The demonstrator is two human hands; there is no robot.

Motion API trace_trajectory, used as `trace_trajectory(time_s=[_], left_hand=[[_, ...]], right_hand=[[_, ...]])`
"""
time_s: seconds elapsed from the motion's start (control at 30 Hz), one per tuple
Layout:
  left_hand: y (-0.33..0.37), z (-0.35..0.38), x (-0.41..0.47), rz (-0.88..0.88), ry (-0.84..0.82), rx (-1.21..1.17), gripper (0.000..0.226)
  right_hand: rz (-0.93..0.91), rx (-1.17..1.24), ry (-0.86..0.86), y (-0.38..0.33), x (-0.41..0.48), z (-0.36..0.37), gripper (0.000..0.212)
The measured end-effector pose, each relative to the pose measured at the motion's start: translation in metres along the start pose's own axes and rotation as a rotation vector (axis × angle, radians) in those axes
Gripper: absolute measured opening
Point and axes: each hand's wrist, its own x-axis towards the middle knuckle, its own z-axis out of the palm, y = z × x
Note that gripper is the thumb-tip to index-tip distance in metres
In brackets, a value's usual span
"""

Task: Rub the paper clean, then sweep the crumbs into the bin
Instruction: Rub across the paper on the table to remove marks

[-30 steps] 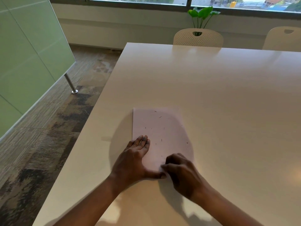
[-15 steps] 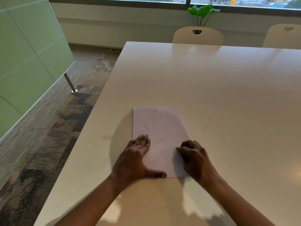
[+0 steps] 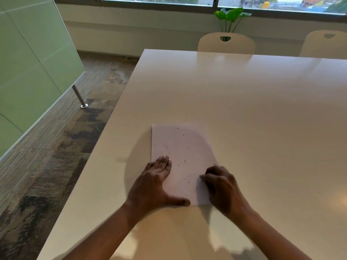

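Pale and glossy, the table (image 3: 244,109) ran toward a window, with chairs (image 3: 226,43) and a plant (image 3: 231,15) at its far end and a green glass partition (image 3: 28,62) off to the left. The paper (image 3: 184,147) lay flat near the table's left edge, close to the person, its long side running away from them. The left hand (image 3: 152,182) pressed on its near left corner, fingers straight and together, thumb stretched along the near edge, pinning the sheet. The right hand (image 3: 223,186) sat on the near right corner with fingers curled under. Whether they pinched an eraser could not be told, since the knuckles hid whatever was there.

By my reading, the rubbing step was in hand. The next move would call for short strokes with the sheet held down, then gathering the crumbs (image 3: 185,161) without flicking them off the table. No bin showed.

The sheet looked pale, with no clear pencil marks, only short dark crumbs scattered across its middle and far part.
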Motion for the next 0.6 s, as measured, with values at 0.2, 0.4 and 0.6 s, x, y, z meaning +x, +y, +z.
trace_trajectory(time_s=[0.2,0.4,0.6], left_hand=[[-0.001,0.002,0.001,-0.006,0.009,-0.009,0.145],[-0.001,0.002,0.001,-0.008,0.003,-0.004,0.145],[-0.001,0.001,0.000,-0.005,0.015,-0.001,0.145]], right_hand=[[-0.054,0.088,-0.043,0.001,-0.012,-0.001,0.019],[-0.049,0.082,-0.051,-0.003,-0.018,0.005,0.020],[0.011,0.013,0.031,0.017,-0.006,-0.007,0.018]])
